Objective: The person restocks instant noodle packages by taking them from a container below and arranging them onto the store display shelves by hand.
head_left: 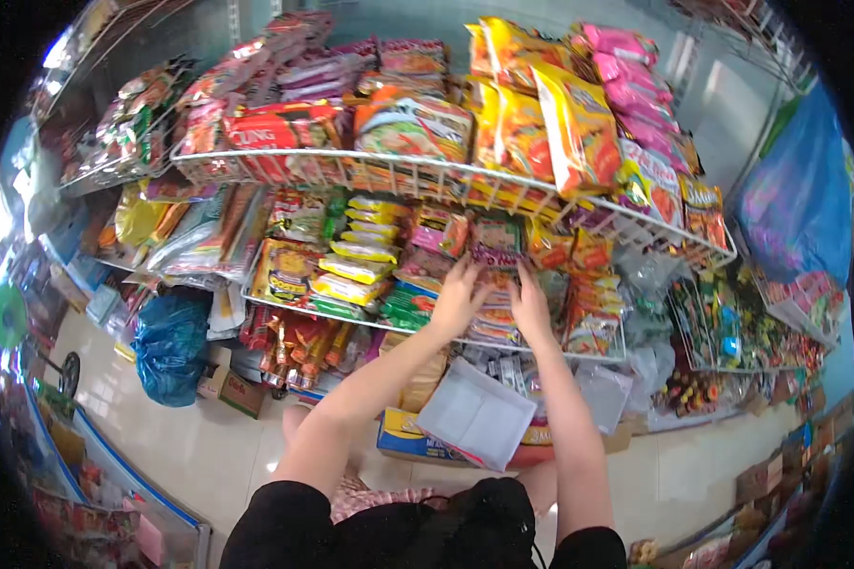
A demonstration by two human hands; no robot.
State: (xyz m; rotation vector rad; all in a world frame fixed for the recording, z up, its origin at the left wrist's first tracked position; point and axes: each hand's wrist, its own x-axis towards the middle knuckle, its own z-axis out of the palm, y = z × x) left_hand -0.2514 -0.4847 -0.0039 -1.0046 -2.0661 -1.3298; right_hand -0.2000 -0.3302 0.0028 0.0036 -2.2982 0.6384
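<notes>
Both hands reach into the middle wire shelf. Between them lies a small purple packet (498, 257) on top of a stack of packets (495, 308). My left hand (458, 296) touches the packet's left side, its fingers slightly spread. On the right side, my right hand (529, 302) has its fingertips against the packet's edge. The two hands hold the packet between them. Pink packets (438, 230) are to the left of my left hand, and orange packets (593, 308) stand to the right of my right hand.
Above the hands runs the upper rack's white wire edge (427, 174), loaded with noodle packets. Below are a white sheet-like package (476, 412) and a blue and yellow box (417, 438). A blue bag (169, 346) sits at left; another blue bag (795, 199) hangs at right.
</notes>
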